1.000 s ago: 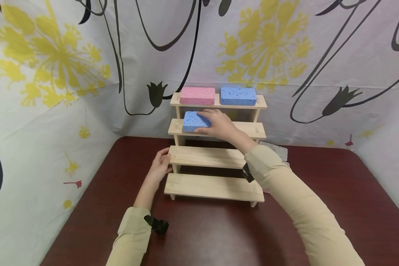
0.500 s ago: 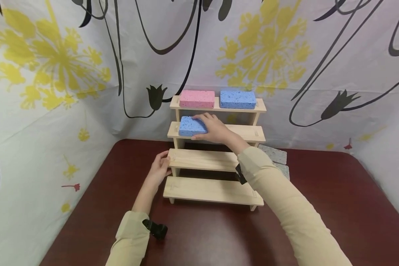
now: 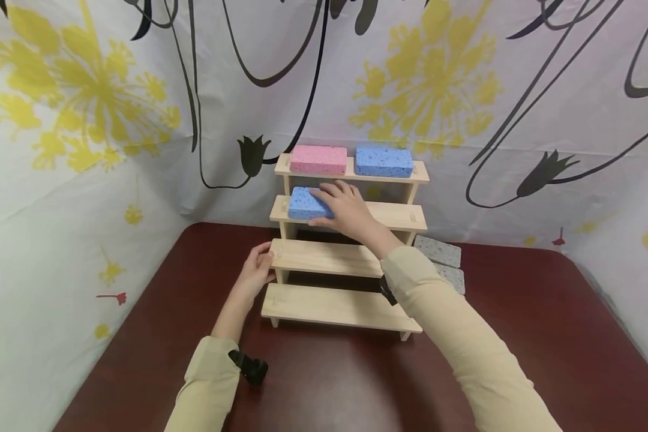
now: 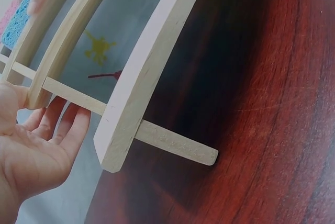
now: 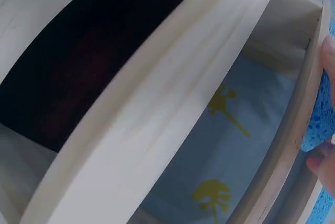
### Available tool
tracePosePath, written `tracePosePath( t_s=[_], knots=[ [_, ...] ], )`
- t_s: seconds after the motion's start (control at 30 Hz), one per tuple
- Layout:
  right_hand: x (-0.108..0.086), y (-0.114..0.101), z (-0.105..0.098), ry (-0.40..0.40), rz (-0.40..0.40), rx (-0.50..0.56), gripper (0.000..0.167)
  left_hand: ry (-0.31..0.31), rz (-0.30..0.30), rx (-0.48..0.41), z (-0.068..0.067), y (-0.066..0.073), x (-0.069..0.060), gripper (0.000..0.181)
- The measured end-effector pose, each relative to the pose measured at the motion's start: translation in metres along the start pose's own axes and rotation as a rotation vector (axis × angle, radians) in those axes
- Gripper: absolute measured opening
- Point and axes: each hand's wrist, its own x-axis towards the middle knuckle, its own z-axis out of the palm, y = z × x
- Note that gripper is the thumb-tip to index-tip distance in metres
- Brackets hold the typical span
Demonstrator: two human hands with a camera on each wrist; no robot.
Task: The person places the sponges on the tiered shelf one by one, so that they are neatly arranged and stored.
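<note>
A light wooden tiered display stand (image 3: 329, 258) rises in steps on the table. On its second tier from the top, toward the left end, lies a blue sponge (image 3: 304, 204). My right hand (image 3: 350, 210) holds this sponge by its right end, thumb in front and fingers over the top. In the right wrist view, part of the sponge (image 5: 319, 116) shows between thumb and fingers. With thumb above and fingers below, my left hand (image 4: 44, 150) grips the left end of a lower tier; in the head view that left hand (image 3: 254, 273) is beside the stand.
On the top tier sit a pink sponge (image 3: 318, 159) and another blue sponge (image 3: 383, 162), side by side. Grey speckled slabs (image 3: 437, 251) lie on the dark red table (image 3: 518, 324) right of the stand, partly behind my right sleeve. A patterned cloth wall (image 3: 210, 96) stands behind.
My right hand has slid the blue sponge a little to the left along its tier. My left hand keeps its grip on the stand. The head view has shifted slightly.
</note>
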Motion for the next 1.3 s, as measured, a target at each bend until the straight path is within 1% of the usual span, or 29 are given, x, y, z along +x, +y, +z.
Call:
tracePosePath(
  t_s=[0.1, 0.2, 0.3, 0.37, 0.47, 0.53, 0.63, 0.7, 0.77, 0.87, 0.97, 1.07, 1.23, 1.3],
  knots=[
    [-0.007, 0.005, 0.003, 0.063, -0.032, 0.014, 0.076, 0.003, -0.016, -0.007, -0.001, 0.0, -0.001, 0.044],
    [-0.016, 0.013, 0.001, 0.112, -0.042, 0.044, 0.076, 0.007, -0.018, -0.015, 0.0, 0.0, -0.001, 0.044],
    [-0.028, 0.021, -0.002, 0.143, -0.047, 0.065, 0.072, 0.015, -0.022, -0.012, -0.001, 0.0, -0.002, 0.044],
    [-0.038, 0.028, -0.007, 0.16, -0.041, 0.073, 0.07, 0.013, -0.024, -0.013, 0.0, -0.001, -0.001, 0.044],
    [-0.054, 0.039, -0.011, 0.186, -0.037, 0.096, 0.068, 0.006, -0.03, -0.016, 0.0, 0.0, 0.0, 0.046],
    [-0.063, 0.046, -0.012, 0.199, -0.021, 0.125, 0.067, 0.003, -0.034, -0.016, -0.002, 0.001, 0.0, 0.046],
    [-0.078, 0.056, -0.014, 0.197, 0.035, 0.157, 0.068, 0.002, -0.037, -0.013, -0.002, 0.002, 0.0, 0.046],
    [-0.087, 0.063, -0.015, 0.186, 0.085, 0.184, 0.071, 0.002, -0.039, -0.016, -0.002, 0.002, 0.0, 0.046],
    [-0.096, 0.07, -0.015, 0.159, 0.135, 0.197, 0.079, 0.001, -0.043, -0.017, -0.002, 0.001, 0.0, 0.047],
    [-0.109, 0.08, -0.017, 0.111, 0.19, 0.232, 0.091, -0.007, -0.042, -0.019, -0.003, 0.001, 0.0, 0.048],
    [-0.121, 0.091, -0.017, 0.077, 0.223, 0.268, 0.096, -0.011, -0.042, -0.013, -0.003, 0.001, 0.0, 0.049],
    [-0.134, 0.101, -0.015, 0.082, 0.231, 0.292, 0.089, -0.013, -0.038, -0.004, -0.004, 0.002, 0.0, 0.049],
    [-0.161, 0.115, -0.005, 0.127, 0.238, 0.319, 0.059, -0.019, -0.042, -0.007, -0.002, 0.001, -0.001, 0.048],
    [-0.171, 0.12, 0.001, 0.137, 0.247, 0.332, 0.054, -0.016, -0.041, -0.012, -0.003, 0.002, -0.001, 0.048]
  ],
)
